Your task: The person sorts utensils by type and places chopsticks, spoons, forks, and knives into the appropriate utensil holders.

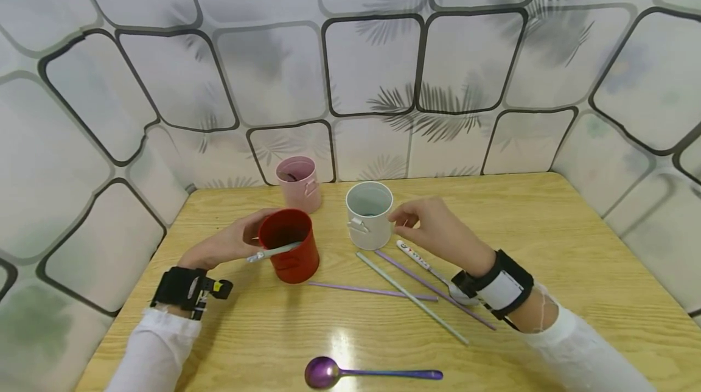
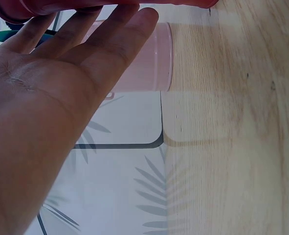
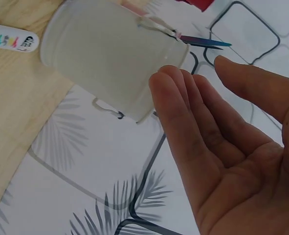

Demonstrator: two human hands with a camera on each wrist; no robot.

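Observation:
A red bucket point(image 1: 298, 261) stands on the wooden table with a pale, slim handle point(image 1: 274, 251) leaning out over its near rim. My left hand point(image 1: 232, 240) is at the bucket's left side; its straight fingers point(image 2: 120, 46) reach behind and touch it. Just behind stands a pink bucket point(image 1: 303, 197) with something dark inside. Right of these is a white bucket point(image 1: 372, 231), its contents barely visible. My right hand point(image 1: 438, 227) hovers close to its right side, fingers loosely bent with nothing between them. The right wrist view shows the fingertips near the bucket's rim.
Two purple sticks point(image 1: 378, 291) and a pale green stick point(image 1: 416, 301) lie crossed in mid-table. A spoon with a white printed handle point(image 1: 413, 254) lies partly under my right forearm. A purple-blue metal spoon point(image 1: 323, 372) lies at the front. Patterned walls point(image 1: 372, 69) enclose the back and sides.

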